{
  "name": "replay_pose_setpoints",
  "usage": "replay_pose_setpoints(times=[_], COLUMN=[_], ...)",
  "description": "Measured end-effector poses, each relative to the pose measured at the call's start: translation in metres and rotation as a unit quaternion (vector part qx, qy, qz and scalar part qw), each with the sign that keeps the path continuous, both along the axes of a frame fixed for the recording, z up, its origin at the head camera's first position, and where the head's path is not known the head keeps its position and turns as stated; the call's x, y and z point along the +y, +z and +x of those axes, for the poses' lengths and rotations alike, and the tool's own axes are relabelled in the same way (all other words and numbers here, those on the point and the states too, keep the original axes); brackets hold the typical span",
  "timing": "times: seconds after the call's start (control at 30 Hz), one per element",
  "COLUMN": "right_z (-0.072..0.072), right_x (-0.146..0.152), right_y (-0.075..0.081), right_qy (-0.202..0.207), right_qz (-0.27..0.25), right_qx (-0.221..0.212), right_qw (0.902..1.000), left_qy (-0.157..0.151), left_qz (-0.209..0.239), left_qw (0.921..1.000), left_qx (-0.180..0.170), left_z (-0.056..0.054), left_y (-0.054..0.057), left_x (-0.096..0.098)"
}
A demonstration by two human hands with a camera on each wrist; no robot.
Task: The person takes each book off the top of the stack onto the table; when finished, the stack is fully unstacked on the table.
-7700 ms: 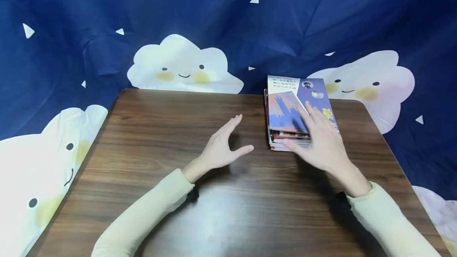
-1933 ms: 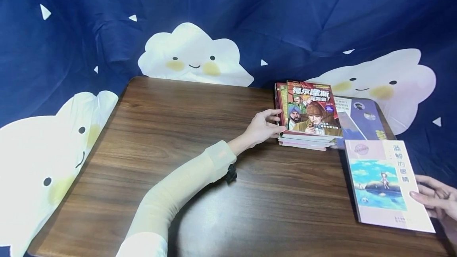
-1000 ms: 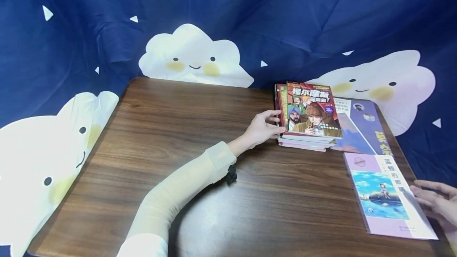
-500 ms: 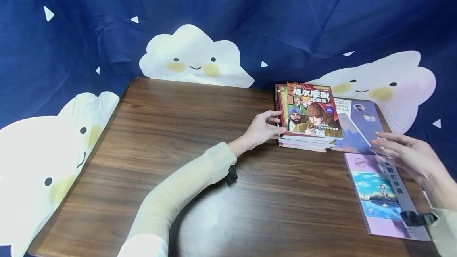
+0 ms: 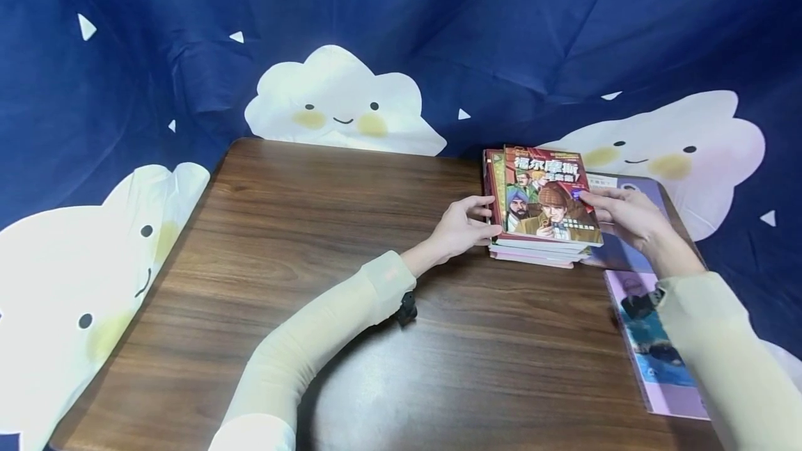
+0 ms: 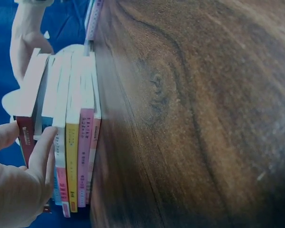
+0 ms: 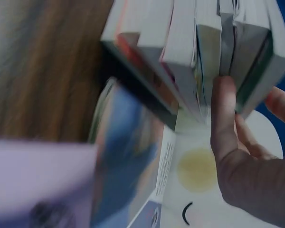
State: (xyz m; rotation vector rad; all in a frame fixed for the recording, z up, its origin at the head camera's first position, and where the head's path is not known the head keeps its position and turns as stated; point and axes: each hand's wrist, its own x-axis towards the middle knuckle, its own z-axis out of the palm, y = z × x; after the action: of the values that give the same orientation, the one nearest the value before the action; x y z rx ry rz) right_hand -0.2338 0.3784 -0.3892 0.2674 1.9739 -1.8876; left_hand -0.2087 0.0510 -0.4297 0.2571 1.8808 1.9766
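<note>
A red comic-style book [image 5: 532, 218] with a detective on its cover tops a stack of books [image 5: 532, 258] at the back right of the table. At the stack's left side is my left hand [image 5: 459, 227]; its fingertips rest against the spines [image 6: 84, 156] in the left wrist view. My right hand [image 5: 633, 218] reaches the opposite side, fingertips at the right edge of the red book. In the right wrist view one finger meets the page edges [image 7: 180, 42] and another lies by the upper cover.
Right of the stack lies a blue-purple book [image 5: 614, 250], partly under my right hand. Closer to me, a pink-bordered book [image 5: 673, 399] with a sea picture is partly covered by my right sleeve. A blue cloud-print curtain [image 5: 376, 12] hangs behind the wooden table [image 5: 351, 186].
The blue-purple book has gone from the stack's top to its right. My right hand has set down the pink-bordered book and moved left to the stack. The left hand now touches the spines.
</note>
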Motion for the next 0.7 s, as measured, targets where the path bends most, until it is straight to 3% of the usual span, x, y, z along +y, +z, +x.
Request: replay_pose_setpoints(times=[0.17, 0.37, 0.53, 0.7], right_z=[-0.011, -0.007, 0.01, 0.045], right_x=[-0.003, 0.004, 0.014, 0.022], right_y=[0.0, 0.006, 0.017, 0.022], right_qy=[-0.002, -0.014, -0.022, -0.003], right_qz=[-0.011, -0.063, -0.099, -0.148], right_qx=[-0.008, -0.002, 0.015, 0.043], right_qw=[0.9999, 0.9979, 0.9947, 0.988], left_qy=[0.0, 0.001, 0.001, 0.0], left_qz=[-0.005, -0.006, -0.005, -0.003], left_qw=[1.0, 1.0, 1.0, 1.0], left_qx=[0.003, 0.007, 0.006, 0.008], left_z=[0.0, -0.001, -0.002, -0.003], left_y=[0.0, -0.001, -0.002, -0.002], left_x=[0.0, 0.0, 0.001, 0.0])
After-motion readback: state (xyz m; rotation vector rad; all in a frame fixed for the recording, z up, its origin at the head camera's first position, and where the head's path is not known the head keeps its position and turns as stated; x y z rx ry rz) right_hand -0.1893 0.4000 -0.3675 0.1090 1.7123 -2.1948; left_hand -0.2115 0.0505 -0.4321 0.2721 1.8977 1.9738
